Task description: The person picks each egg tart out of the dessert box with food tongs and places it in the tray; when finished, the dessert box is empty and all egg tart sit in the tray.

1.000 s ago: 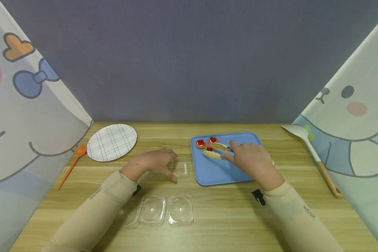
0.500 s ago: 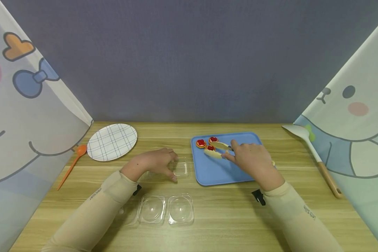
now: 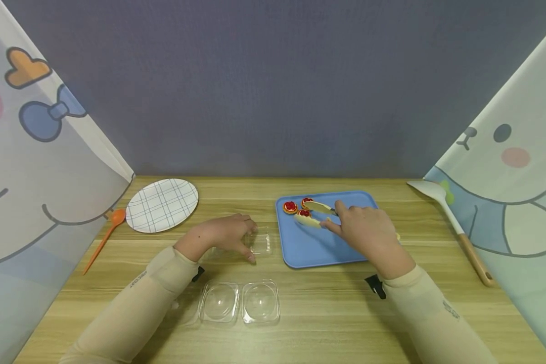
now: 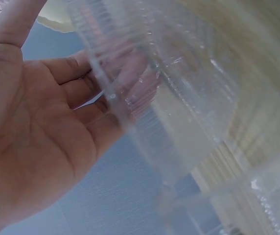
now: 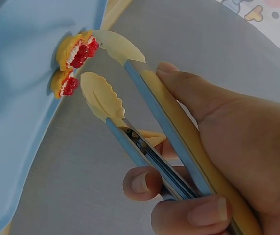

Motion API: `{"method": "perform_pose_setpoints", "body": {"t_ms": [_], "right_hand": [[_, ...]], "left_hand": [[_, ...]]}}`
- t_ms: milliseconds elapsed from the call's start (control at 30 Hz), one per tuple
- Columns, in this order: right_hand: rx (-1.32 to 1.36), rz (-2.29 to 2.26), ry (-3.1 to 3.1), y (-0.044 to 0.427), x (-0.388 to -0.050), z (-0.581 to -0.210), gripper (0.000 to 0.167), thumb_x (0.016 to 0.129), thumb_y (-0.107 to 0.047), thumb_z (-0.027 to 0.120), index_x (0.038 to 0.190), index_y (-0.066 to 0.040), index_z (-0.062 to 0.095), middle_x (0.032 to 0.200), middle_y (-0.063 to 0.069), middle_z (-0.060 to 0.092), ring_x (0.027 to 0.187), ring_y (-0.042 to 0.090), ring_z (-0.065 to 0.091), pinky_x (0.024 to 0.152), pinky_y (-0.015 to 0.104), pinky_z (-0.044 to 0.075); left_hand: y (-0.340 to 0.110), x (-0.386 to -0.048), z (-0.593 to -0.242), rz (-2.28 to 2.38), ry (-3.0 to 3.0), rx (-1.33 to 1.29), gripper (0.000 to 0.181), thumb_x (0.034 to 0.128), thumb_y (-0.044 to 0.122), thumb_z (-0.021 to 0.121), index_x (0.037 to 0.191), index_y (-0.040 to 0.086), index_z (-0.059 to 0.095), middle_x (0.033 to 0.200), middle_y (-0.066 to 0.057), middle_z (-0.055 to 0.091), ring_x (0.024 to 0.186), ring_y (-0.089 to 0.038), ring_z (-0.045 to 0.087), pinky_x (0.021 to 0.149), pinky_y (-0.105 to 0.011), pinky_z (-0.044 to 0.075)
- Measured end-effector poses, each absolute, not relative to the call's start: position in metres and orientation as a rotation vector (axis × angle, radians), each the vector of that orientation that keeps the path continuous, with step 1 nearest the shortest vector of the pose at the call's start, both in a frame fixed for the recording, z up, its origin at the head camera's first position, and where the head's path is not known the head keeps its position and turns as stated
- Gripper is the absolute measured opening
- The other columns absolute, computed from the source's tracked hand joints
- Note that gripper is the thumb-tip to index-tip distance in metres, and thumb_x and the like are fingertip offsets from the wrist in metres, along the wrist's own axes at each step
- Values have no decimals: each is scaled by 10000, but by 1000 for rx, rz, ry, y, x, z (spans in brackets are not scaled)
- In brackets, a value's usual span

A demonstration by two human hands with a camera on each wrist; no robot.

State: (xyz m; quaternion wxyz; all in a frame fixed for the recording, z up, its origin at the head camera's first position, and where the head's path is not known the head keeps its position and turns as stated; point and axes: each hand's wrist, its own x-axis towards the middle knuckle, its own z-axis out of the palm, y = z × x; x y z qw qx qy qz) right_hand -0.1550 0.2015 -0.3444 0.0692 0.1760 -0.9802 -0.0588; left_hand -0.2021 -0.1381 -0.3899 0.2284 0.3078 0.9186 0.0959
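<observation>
My right hand [image 3: 368, 230] grips kitchen tongs [image 5: 145, 117] with cream-coloured scalloped tips, and their arms stand apart. The tips are over a blue tray [image 3: 300, 253], close around the nearest of 3 small red-topped tartlets [image 3: 304, 214]. Whether they touch it, I cannot tell. Another tartlet [image 3: 290, 207] lies to the left of the tips. My left hand [image 3: 225, 233] holds a clear plastic container [image 3: 260, 241] left of the tray, thumb on the near side and fingers on the far side. Through the container's ribbed wall [image 4: 130, 88] the fingertips show in the left wrist view.
Clear plastic lids [image 3: 261, 302] lie near the front, joined to the container side or close by. A checked oval plate [image 3: 162, 206] and an orange spoon [image 3: 104, 240] are at left. On the right lies a white turner [image 3: 450, 217] with a wooden handle.
The tongs' tips shift very slightly around the nearest tartlet, and my right hand moves a touch to the right. My left hand stays in place on the container.
</observation>
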Motion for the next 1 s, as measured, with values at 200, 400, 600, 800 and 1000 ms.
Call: {"method": "perform_pose_setpoints", "body": {"t_ms": [200, 400, 600, 800, 1000], "right_hand": [[500, -152, -2922, 205, -149, -339, 533, 1023, -596, 629, 1082, -68, 589, 582, 26, 475, 471, 218, 466, 412, 366, 357], [492, -133, -2851, 214, -144, -340, 516, 1021, -572, 649, 996, -74, 518, 542, -1, 395, 436, 184, 366, 419, 332, 284], [426, -72, -2810, 229, -141, -341, 526, 1045, -561, 618, 946, -67, 468, 524, 1, 353, 397, 199, 321, 410, 309, 235], [280, 14, -2848, 252, -142, -344, 524, 1080, -553, 554, 1020, -33, 521, 532, 35, 394, 394, 235, 395, 383, 334, 276], [84, 104, -2913, 286, -149, -359, 598, 1102, -587, 467, 1087, 11, 479, 549, 97, 452, 407, 306, 457, 379, 399, 320]], "left_hand": [[-138, -202, -389, 250, 2535, 856, 877, 827, 560, 879, 1448, 14, 590, 1481, -134, 621, 1430, -345, 534, 1236, -481, 444], [-138, -201, -388, 229, 2531, 876, 929, 838, 577, 865, 1487, -10, 555, 1503, -169, 598, 1456, -383, 518, 1256, -504, 422], [-140, -200, -384, 219, 2530, 856, 1056, 833, 630, 844, 1580, -6, 454, 1603, -214, 502, 1533, -421, 443, 1297, -539, 364], [-150, -196, -378, 306, 2563, 829, 1060, 842, 640, 834, 1613, 36, 428, 1640, -172, 470, 1548, -386, 430, 1277, -534, 392], [-165, -189, -372, 334, 2598, 806, 943, 937, 574, 769, 1618, 27, 414, 1676, -229, 406, 1578, -453, 366, 1284, -590, 359]]}}
